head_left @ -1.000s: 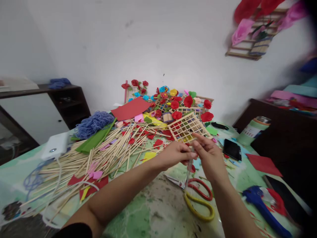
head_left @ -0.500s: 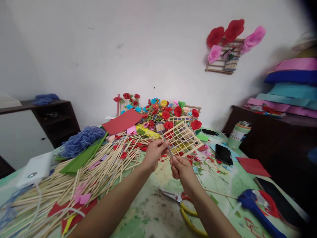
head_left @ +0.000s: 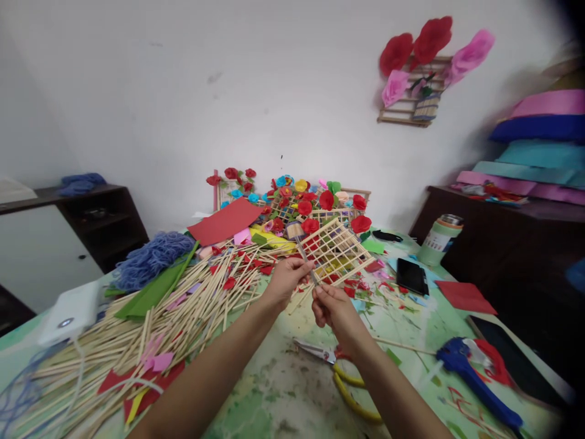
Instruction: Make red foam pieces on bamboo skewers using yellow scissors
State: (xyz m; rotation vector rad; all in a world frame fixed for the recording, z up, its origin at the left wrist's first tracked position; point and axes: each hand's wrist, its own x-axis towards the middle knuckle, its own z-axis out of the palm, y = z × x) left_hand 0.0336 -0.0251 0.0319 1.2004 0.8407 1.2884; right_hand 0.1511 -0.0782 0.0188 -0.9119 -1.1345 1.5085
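Note:
My left hand and my right hand meet above the table's middle, both pinched on one thin stick that slants up and to the left between them. Just behind the hands lies a wooden lattice frame. A big heap of wooden sticks spreads out to the left. Scissors with yellow and red handles lie below my right wrist.
Paper flowers are piled at the back. Blue yarn, green and red paper and a white box lie on the left. On the right are a black phone, a green cup and a blue glue gun.
My hands have come away from the scissors and risen toward the lattice frame, now pinching a thin stick between them. The view has tilted up and shifted to the right.

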